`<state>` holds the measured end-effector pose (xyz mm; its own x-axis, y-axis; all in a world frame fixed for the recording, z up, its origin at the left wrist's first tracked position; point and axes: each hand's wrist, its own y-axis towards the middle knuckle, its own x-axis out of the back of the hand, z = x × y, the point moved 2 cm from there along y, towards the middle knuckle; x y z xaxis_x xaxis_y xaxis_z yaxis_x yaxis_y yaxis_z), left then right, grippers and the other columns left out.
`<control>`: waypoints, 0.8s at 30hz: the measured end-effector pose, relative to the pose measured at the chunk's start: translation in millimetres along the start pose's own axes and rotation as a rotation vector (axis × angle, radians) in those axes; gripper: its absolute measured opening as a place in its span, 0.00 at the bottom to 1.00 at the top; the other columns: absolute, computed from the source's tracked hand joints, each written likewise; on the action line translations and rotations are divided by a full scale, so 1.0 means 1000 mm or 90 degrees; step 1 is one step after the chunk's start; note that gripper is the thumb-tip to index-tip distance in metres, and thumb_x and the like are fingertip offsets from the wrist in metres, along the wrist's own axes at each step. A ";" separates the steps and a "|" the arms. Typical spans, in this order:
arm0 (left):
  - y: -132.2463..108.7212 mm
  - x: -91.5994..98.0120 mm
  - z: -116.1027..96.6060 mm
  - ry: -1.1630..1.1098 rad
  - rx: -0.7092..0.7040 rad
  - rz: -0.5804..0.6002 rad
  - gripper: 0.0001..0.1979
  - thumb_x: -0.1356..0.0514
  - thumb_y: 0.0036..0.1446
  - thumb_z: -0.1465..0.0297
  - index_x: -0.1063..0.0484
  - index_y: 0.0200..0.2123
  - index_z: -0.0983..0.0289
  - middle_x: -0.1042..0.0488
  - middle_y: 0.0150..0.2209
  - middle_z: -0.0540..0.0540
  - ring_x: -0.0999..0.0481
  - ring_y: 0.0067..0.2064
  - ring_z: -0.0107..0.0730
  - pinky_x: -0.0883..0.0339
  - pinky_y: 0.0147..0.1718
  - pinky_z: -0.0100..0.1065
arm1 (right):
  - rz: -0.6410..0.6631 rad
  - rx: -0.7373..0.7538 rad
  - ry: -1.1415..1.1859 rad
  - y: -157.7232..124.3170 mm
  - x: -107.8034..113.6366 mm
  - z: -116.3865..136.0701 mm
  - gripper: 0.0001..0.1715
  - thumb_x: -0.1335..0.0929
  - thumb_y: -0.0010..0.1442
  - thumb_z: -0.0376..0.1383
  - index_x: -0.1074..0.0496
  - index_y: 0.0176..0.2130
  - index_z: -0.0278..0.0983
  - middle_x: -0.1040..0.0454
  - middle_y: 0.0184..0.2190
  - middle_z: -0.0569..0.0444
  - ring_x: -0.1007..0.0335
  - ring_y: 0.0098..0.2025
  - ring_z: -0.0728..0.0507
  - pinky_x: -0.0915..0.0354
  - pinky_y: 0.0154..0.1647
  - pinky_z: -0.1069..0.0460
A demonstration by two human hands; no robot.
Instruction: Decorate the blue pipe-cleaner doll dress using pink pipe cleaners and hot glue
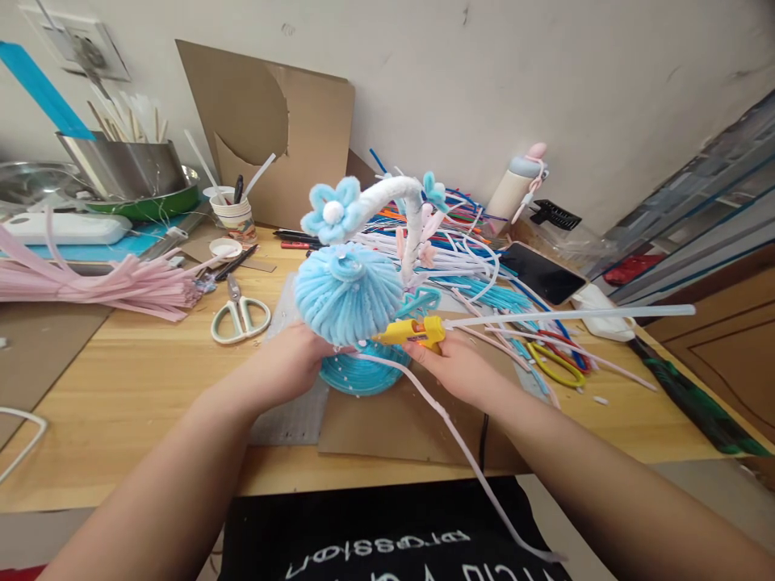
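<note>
A lamp-shaped craft of fuzzy pipe cleaners stands before me, with a light-blue ribbed shade [348, 294], a white curved stem [412, 234] and a round blue base [363, 373]. A blue flower [332, 210] with a white centre sits on the stem's top. My left hand [310, 349] reaches under the shade; its fingers are partly hidden, closed at the end of a pink pipe cleaner [445, 413]. That strand crosses the base and hangs toward my lap. My right hand [445, 361] grips a yellow hot glue gun [415, 332], its nozzle beneath the shade's edge and a long glue stick [575, 315] behind.
Scissors [240, 313] and a pink pipe cleaner bundle [121, 278] lie left. A paper cup [235, 216] and metal pot [124, 165] stand behind. Rightward are loose pipe cleaners [466, 258], yellow-handled scissors [555, 365], a phone [542, 273] and a bottle [514, 190]. Cardboard [375, 428] lies underneath.
</note>
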<state>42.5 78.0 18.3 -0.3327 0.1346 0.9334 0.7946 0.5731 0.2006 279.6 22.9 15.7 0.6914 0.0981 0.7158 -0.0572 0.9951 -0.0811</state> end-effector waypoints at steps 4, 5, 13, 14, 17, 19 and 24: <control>0.001 0.001 -0.001 0.017 -0.020 -0.004 0.21 0.51 0.54 0.80 0.25 0.44 0.58 0.27 0.50 0.56 0.30 0.53 0.41 0.36 0.52 0.44 | -0.003 -0.003 -0.019 -0.005 0.001 -0.001 0.23 0.39 0.60 0.51 0.26 0.45 0.41 0.23 0.41 0.50 0.28 0.44 0.38 0.33 0.45 0.43; 0.002 0.002 -0.002 0.017 -0.022 -0.010 0.21 0.51 0.55 0.80 0.26 0.45 0.59 0.28 0.51 0.57 0.30 0.53 0.42 0.36 0.53 0.45 | -0.005 -0.003 -0.024 -0.006 0.002 -0.001 0.23 0.39 0.60 0.51 0.26 0.45 0.41 0.23 0.41 0.50 0.27 0.43 0.38 0.33 0.44 0.43; 0.000 0.000 0.001 0.051 0.008 -0.008 0.23 0.51 0.54 0.80 0.28 0.49 0.62 0.28 0.51 0.61 0.31 0.54 0.46 0.34 0.50 0.46 | -0.008 0.035 -0.035 -0.015 0.005 0.004 0.20 0.38 0.60 0.50 0.25 0.44 0.44 0.22 0.40 0.53 0.27 0.42 0.39 0.33 0.42 0.47; -0.001 -0.001 0.001 0.052 0.012 0.001 0.24 0.51 0.53 0.81 0.27 0.49 0.60 0.28 0.51 0.60 0.31 0.53 0.46 0.34 0.50 0.47 | -0.006 0.036 -0.031 -0.016 0.005 0.004 0.20 0.38 0.60 0.49 0.25 0.44 0.44 0.22 0.40 0.54 0.27 0.42 0.39 0.33 0.42 0.47; -0.001 -0.001 0.002 0.050 0.023 0.015 0.26 0.51 0.53 0.82 0.26 0.48 0.54 0.28 0.52 0.56 0.31 0.54 0.46 0.35 0.50 0.49 | 0.002 0.025 -0.023 -0.018 0.003 0.002 0.20 0.38 0.60 0.50 0.25 0.43 0.44 0.22 0.40 0.54 0.27 0.42 0.40 0.32 0.40 0.48; -0.001 -0.001 0.002 0.048 0.005 0.012 0.26 0.51 0.53 0.81 0.26 0.49 0.53 0.29 0.53 0.55 0.32 0.55 0.45 0.36 0.51 0.48 | 0.001 0.014 -0.027 -0.019 0.001 0.001 0.20 0.38 0.60 0.51 0.25 0.43 0.44 0.22 0.40 0.54 0.26 0.41 0.40 0.32 0.39 0.48; 0.002 0.000 0.001 0.055 -0.019 -0.033 0.22 0.50 0.52 0.82 0.27 0.47 0.64 0.28 0.51 0.62 0.30 0.53 0.45 0.34 0.51 0.46 | 0.000 0.021 -0.024 -0.020 0.000 0.002 0.20 0.38 0.60 0.51 0.25 0.42 0.44 0.22 0.38 0.54 0.26 0.40 0.40 0.33 0.39 0.49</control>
<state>43.7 79.7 18.6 -0.3296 0.0353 0.9435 0.7927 0.5532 0.2562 279.1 2.6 18.6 0.6639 0.0987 0.7413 -0.0815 0.9949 -0.0594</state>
